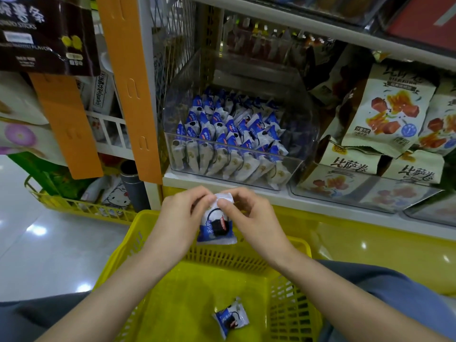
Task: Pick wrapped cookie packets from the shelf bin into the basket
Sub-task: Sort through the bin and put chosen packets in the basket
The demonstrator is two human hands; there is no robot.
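Now my left hand (180, 218) and my right hand (251, 218) meet above the far wall of the yellow basket (118, 253), and both grip one wrapped cookie packet (217, 229) between them. The fingertips and thumbs of each hand pinch its top crimped edge, left hand on the left side and right hand on the right, so the packet hangs down with its blue and white face toward me. It hangs in front of the basket's far rim, just this side of the shelf edge.

A second packet (230, 317) lies flat on the basket floor, near me and a little right of centre, apart from the walls.

Farther off, the clear shelf bin (303, 114) sits on the white shelf, directly beyond my hands. The packets in the bin (222, 127) stand in tight rows on end, filling the front and thinning toward the back.

To the right of the bin, pale snack bags (387, 114) with red and orange pictures are piled in another clear tray. To the left, an orange upright (130, 90) runs down the shelf frame, and a low yellow rack (74, 206) of goods sits on the shiny floor.
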